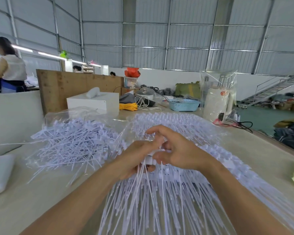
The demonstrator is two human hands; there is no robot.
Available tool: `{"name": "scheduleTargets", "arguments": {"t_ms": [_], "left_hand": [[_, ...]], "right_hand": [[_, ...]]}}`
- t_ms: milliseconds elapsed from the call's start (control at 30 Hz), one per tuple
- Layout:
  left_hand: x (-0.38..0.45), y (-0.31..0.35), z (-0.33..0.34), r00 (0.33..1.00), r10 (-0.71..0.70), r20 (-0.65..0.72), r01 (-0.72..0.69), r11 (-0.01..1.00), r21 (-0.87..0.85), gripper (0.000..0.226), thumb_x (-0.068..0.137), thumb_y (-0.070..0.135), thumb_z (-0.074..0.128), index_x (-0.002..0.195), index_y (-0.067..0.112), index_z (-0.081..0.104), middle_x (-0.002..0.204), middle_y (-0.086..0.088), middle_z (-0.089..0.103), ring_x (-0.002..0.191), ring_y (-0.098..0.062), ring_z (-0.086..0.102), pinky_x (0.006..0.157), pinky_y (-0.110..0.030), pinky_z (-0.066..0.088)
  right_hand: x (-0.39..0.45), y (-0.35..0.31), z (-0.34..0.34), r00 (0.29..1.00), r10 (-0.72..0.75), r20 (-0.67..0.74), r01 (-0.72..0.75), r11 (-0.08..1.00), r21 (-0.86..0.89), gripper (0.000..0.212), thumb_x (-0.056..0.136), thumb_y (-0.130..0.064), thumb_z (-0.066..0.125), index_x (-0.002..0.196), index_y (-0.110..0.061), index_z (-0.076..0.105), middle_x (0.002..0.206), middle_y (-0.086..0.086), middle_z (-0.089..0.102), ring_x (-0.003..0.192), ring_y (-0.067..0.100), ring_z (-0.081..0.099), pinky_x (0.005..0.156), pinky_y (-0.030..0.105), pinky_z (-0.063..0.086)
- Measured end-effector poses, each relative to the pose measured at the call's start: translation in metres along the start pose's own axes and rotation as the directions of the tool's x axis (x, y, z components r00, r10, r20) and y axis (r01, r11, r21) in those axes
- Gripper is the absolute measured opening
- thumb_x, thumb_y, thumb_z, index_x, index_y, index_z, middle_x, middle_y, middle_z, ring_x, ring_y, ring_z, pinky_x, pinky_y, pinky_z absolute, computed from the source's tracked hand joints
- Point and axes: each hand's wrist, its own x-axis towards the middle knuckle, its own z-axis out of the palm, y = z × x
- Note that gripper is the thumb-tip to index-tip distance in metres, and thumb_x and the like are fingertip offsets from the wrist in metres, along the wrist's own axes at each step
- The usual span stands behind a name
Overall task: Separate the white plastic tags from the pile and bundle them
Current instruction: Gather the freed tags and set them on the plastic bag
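- the left hand (pixel 136 158) was curled round the heads of a small bundle of white plastic tags (pixel 149 161), whose thin tails hung down toward the camera.
- the right hand (pixel 175 150) met it from the other side, thumb and bent fingers pinching the same bundle at its top, forefinger raised.
- both hands hovered over a wide spread of tags (pixel 176 192) laid roughly in rows on clear plastic, heads away, tails toward the person.
- to the left lay a tangled pile of loose tags (pixel 75 143) on another clear plastic sheet (pixel 71 114).
- all of it sat on a pale table (pixel 41 192).
- farther back stood a white box (pixel 93 101), a yellow cord coil (pixel 128 106) and a blue basket (pixel 183 104).
- a person in a white top (pixel 10 68) stood at far left.
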Motion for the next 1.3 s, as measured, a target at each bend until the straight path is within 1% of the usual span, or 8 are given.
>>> {"name": "scheduleTargets", "arguments": {"t_ms": [100, 200, 300, 500, 700, 933, 1100, 1300], "left_hand": [[0.001, -0.001, 0.001, 0.995, 0.064, -0.081, -0.062, 0.998, 0.026, 0.032, 0.082, 0.026, 0.069, 0.051, 0.018, 0.066, 0.054, 0.003, 0.058, 0.046, -0.006, 0.052, 0.042, -0.018, 0.038], [0.003, -0.001, -0.004, 0.975, 0.09, -0.204, -0.099, 0.995, -0.033, 0.039, 0.088, 0.005, 0.061, 0.05, 0.013, 0.063, 0.047, -0.001, 0.052, 0.035, -0.009, 0.043, 0.035, -0.016, 0.031], [0.001, 0.0, -0.003, 0.975, 0.126, -0.181, -0.125, 0.992, 0.015, 0.021, 0.088, 0.01, 0.062, 0.068, 0.004, 0.065, 0.049, -0.004, 0.059, 0.036, -0.009, 0.047, 0.035, -0.015, 0.031], [0.0, 0.001, -0.007, 0.98, 0.151, -0.131, -0.133, 0.981, 0.14, 0.022, 0.088, 0.014, 0.063, 0.069, 0.005, 0.065, 0.052, -0.007, 0.055, 0.039, -0.01, 0.045, 0.037, -0.016, 0.03], [-0.005, 0.004, -0.009, 0.99, 0.139, -0.011, -0.135, 0.972, 0.191, 0.022, 0.089, 0.016, 0.061, 0.072, 0.002, 0.065, 0.051, -0.006, 0.053, 0.034, -0.009, 0.038, 0.036, -0.015, 0.028], [-0.01, 0.01, -0.015, 0.957, 0.029, 0.287, -0.069, 0.989, 0.13, 0.021, 0.08, 0.016, 0.061, 0.06, 0.017, 0.067, 0.051, -0.005, 0.055, 0.029, -0.006, 0.036, 0.032, -0.011, 0.027], [0.003, 0.002, -0.023, 0.997, 0.029, -0.076, -0.036, 0.995, -0.091, 0.025, 0.07, 0.022, 0.066, 0.084, 0.002, 0.066, 0.061, -0.008, 0.062, 0.031, -0.008, 0.04, 0.032, -0.013, 0.03], [0.008, -0.003, -0.018, 0.979, -0.019, -0.201, -0.01, 0.99, -0.142, 0.028, 0.075, 0.037, 0.066, 0.075, 0.009, 0.066, 0.061, -0.004, 0.062, 0.034, -0.006, 0.045, 0.033, -0.014, 0.032]], "right_hand": [[0.001, 0.006, -0.001, 1.0, 0.003, -0.012, -0.005, 0.984, -0.176, 0.051, 0.083, -0.022, 0.07, 0.126, -0.033, 0.045, 0.099, -0.014, 0.043, 0.075, -0.009, 0.05, 0.068, 0.014, 0.042], [-0.001, 0.012, -0.009, 0.995, 0.085, 0.058, -0.075, 0.987, -0.144, 0.018, 0.084, -0.032, 0.068, 0.099, -0.034, 0.058, 0.089, -0.013, 0.055, 0.068, -0.01, 0.052, 0.065, 0.013, 0.041], [-0.003, 0.016, -0.011, 0.99, 0.095, 0.106, -0.088, 0.994, -0.066, 0.017, 0.091, -0.021, 0.061, 0.074, -0.024, 0.061, 0.067, -0.007, 0.062, 0.055, 0.0, 0.056, 0.056, 0.017, 0.047], [-0.004, 0.014, -0.008, 0.994, 0.036, 0.102, -0.037, 0.999, 0.012, 0.019, 0.092, -0.018, 0.06, 0.079, -0.029, 0.068, 0.059, -0.02, 0.061, 0.054, -0.003, 0.05, 0.057, 0.009, 0.039], [-0.004, 0.015, -0.013, 0.984, 0.095, 0.153, -0.107, 0.992, 0.069, 0.024, 0.091, -0.008, 0.059, 0.092, 0.016, 0.065, 0.053, 0.005, 0.039, 0.044, 0.005, 0.032, 0.049, 0.015, 0.031], [-0.015, 0.01, -0.032, 0.931, 0.149, 0.333, -0.145, 0.989, -0.037, 0.009, 0.087, -0.013, 0.066, 0.086, -0.012, 0.075, 0.047, -0.012, 0.048, 0.045, 0.0, 0.038, 0.05, 0.012, 0.033], [-0.022, 0.014, -0.051, 0.99, 0.142, 0.01, -0.142, 0.986, 0.086, 0.014, 0.09, -0.009, 0.06, 0.095, -0.014, 0.072, 0.057, -0.009, 0.056, 0.055, 0.009, 0.046, 0.054, 0.019, 0.039], [-0.017, -0.002, -0.039, 0.995, 0.074, 0.065, -0.087, 0.971, 0.221, 0.025, 0.085, 0.002, 0.062, 0.1, -0.016, 0.07, 0.068, -0.011, 0.065, 0.056, 0.006, 0.051, 0.054, 0.02, 0.044]]}}
